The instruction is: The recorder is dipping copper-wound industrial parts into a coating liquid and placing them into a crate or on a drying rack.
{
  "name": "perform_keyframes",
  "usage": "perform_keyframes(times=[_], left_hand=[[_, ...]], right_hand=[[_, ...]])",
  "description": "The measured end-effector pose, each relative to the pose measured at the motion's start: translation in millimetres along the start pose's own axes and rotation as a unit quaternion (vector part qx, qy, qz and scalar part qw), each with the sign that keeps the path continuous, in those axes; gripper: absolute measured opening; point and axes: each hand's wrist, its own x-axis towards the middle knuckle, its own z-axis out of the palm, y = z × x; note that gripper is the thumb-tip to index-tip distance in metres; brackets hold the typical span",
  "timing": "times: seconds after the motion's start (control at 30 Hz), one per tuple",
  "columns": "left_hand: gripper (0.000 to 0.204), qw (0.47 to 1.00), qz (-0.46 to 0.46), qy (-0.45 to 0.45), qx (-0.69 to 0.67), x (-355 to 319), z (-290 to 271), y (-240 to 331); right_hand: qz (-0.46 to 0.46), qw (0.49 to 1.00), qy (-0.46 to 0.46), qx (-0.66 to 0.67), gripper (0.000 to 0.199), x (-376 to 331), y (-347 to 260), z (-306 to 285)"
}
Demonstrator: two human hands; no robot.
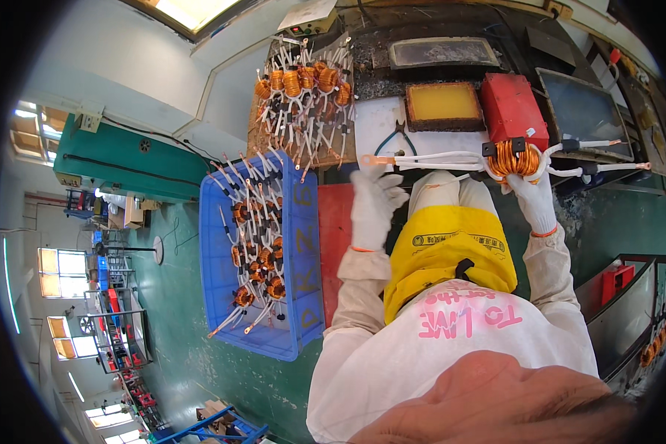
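Observation:
A toroidal coil (512,160) of copper-coloured wire with black blocks and white sleeved leads hangs over my lap at the bench's near edge. My right hand (534,201), in a white glove, grips it from below, thumb and fingers at the winding. Two leads with copper ends run right from it, and other white leads reach left to a copper lug (377,160). My gloved left hand (374,203) is just below that lug, fingers apart; whether they touch it I cannot tell. Pliers with dark blue handles (398,138) lie on the white bench surface behind the leads.
Similar coils (297,81) crowd the bench's left part. A blue crate (303,259) at my left holds several more. A tray with a yellow surface (442,103), a red box (512,107) and a grey framed pane (442,53) stand farther back. A yellow apron (451,248) covers my lap.

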Motion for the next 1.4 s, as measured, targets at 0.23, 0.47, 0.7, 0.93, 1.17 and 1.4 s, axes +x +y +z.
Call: perform_keyframes(times=[0.23,0.47,0.7,0.93,1.17,1.4], left_hand=[[0.092,0.952,-0.110,-0.235,-0.161,-19.2,21.3,17.5],[0.078,0.967,-0.050,-0.152,-0.196,-20.6,32.1,7.3],[0.074,0.918,-0.108,-0.201,-0.323,-10.1,39.7,-13.0],[0.054,0.994,0.097,0.040,0.004,41.5,-19.8,1.6],[0.074,0.705,0.049,0.269,0.654,62.5,-157.2,-52.8],[0.079,0.484,0.163,0.303,0.805,61.0,-227.2,-128.3]], right_hand=[[-0.009,0.990,-0.040,-0.133,0.056,6.3,-3.9,-1.6],[0.011,0.990,-0.072,-0.120,0.054,6.9,-12.9,1.9],[0.048,0.994,-0.065,0.071,0.049,14.3,0.0,-6.1],[0.028,0.999,-0.003,0.047,0.044,30.6,4.3,-8.0],[-0.030,0.993,0.110,0.037,0.034,100.9,13.9,-43.2],[-0.021,0.988,0.096,-0.123,0.029,160.8,57.9,-56.6]])
